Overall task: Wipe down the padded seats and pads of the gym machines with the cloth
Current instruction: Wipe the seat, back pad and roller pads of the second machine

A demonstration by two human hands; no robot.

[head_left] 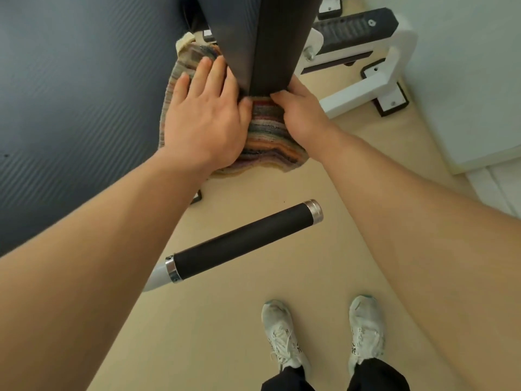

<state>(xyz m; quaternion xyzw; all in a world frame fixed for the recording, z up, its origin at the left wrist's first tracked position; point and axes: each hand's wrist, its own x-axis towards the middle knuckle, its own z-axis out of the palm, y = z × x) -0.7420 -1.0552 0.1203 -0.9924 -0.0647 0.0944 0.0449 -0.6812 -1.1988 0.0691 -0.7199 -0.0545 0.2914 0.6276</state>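
Cloth [265,139] lies under your flat, open left hand [205,119]; your right hand [301,111] pinches it against the dark pad [267,43].

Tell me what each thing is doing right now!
Cloth: spread out, pressed against the pad.
Pad: dark, upright, cloth wrapped at its lower end.
Left hand: flat, fingers spread on the cloth.
Right hand: gripping the pad's lower edge and the cloth.
Handle: sticking out, untouched.
Shoes: flat on the floor.
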